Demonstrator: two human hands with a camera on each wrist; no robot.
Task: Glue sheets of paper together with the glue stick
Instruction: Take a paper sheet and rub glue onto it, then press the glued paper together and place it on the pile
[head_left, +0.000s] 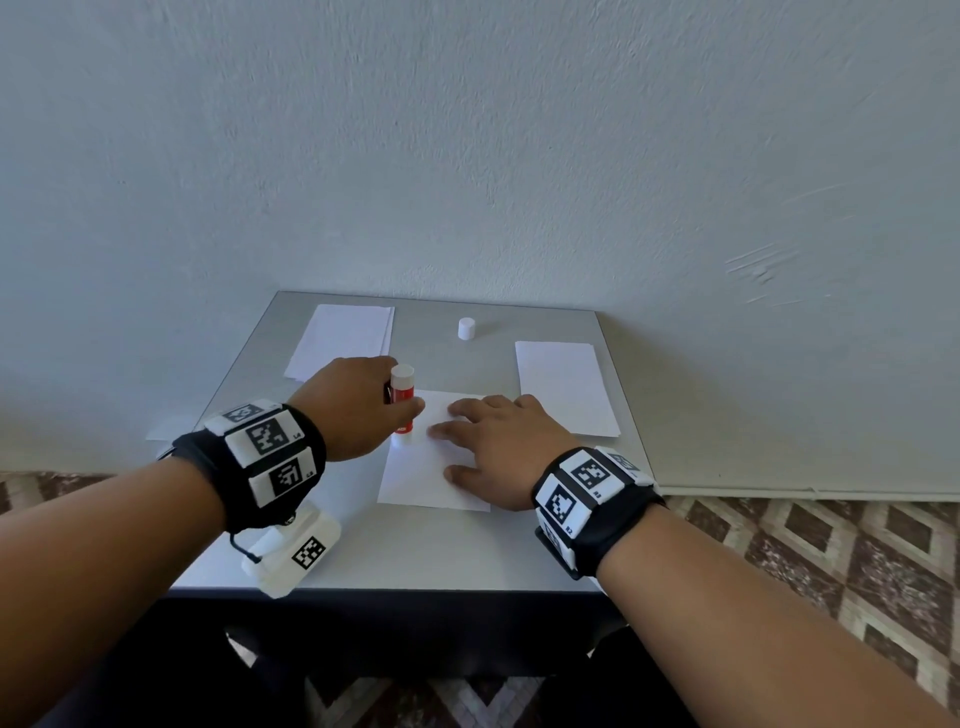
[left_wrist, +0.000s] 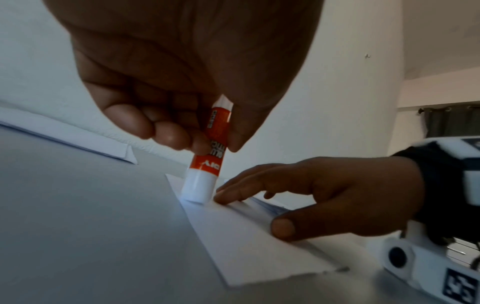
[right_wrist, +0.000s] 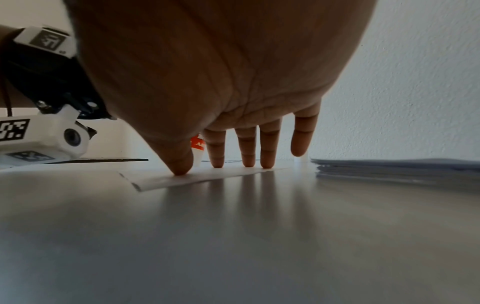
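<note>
My left hand (head_left: 363, 410) pinches a red and white glue stick (head_left: 402, 408) between thumb and fingers. The stick stands nearly upright with its lower white end (left_wrist: 197, 191) on the left edge of a white sheet (head_left: 421, 480) at mid-table. My right hand (head_left: 498, 441) lies on that sheet with fingers straight and spread, and the fingertips (right_wrist: 217, 162) press it down just right of the stick. In the right wrist view only a sliver of the glue stick (right_wrist: 197, 144) shows behind the thumb. A white cap (head_left: 466, 328) stands alone near the back edge.
A stack of white paper (head_left: 343, 338) lies at the back left of the grey table (head_left: 415, 551), and another stack (head_left: 563, 387) lies at the right, close to my right hand. A wall rises right behind the table. Patterned floor shows on both sides.
</note>
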